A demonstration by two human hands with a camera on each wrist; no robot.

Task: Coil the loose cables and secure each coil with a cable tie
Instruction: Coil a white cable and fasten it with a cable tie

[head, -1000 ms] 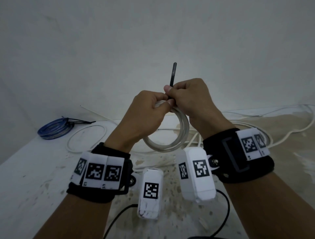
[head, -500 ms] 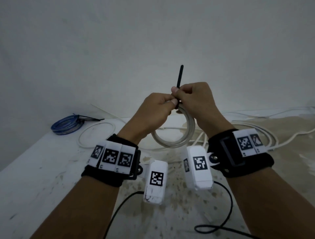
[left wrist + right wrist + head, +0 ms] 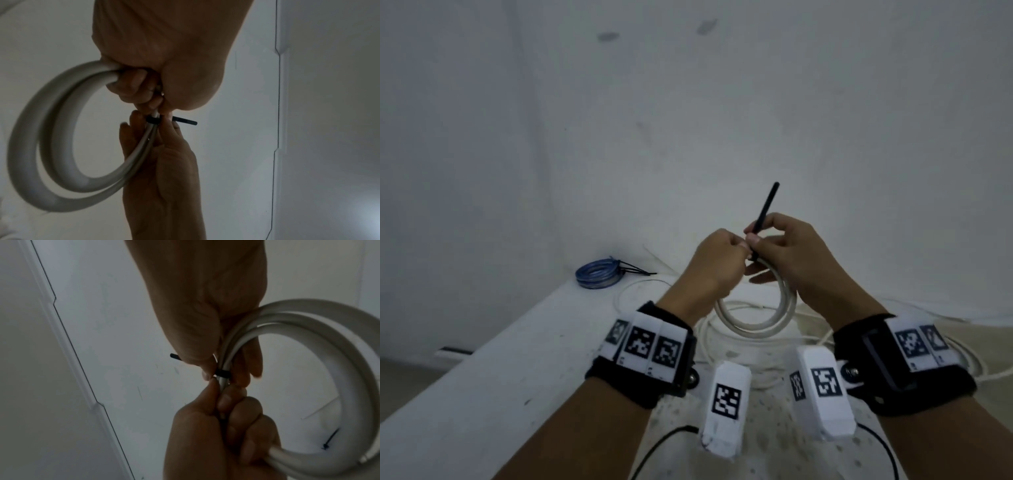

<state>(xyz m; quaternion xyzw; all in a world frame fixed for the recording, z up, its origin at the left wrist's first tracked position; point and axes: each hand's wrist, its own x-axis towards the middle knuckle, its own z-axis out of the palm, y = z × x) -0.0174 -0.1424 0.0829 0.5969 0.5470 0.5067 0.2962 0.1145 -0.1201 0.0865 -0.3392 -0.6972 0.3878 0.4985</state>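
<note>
A white cable coil (image 3: 756, 329) hangs in the air between both hands, above the table. My left hand (image 3: 739, 248) grips the top of the coil (image 3: 41, 146) in a fist. A black cable tie (image 3: 765, 212) is wrapped round the bundled strands just beside that grip; its band (image 3: 153, 121) (image 3: 223, 374) sits snug on the strands. My right hand (image 3: 753, 240) pinches the tie's tail between thumb and forefinger, and the tail sticks up and to the right. Its other fingers (image 3: 760, 277) reach out under the coil.
A blue cable coil (image 3: 597, 274) bound with black ties lies at the table's far left corner. Loose white cables (image 3: 822, 337) sprawl over the stained white table (image 3: 517, 359) beneath the hands. A spare black tie (image 3: 329, 441) lies on the table. A black cord (image 3: 661, 442) runs near the front.
The tie's tail now leans to the right and shows a little longer above the hands. My right hand's lower fingers have spread out under the coil. The left grip is unchanged.
</note>
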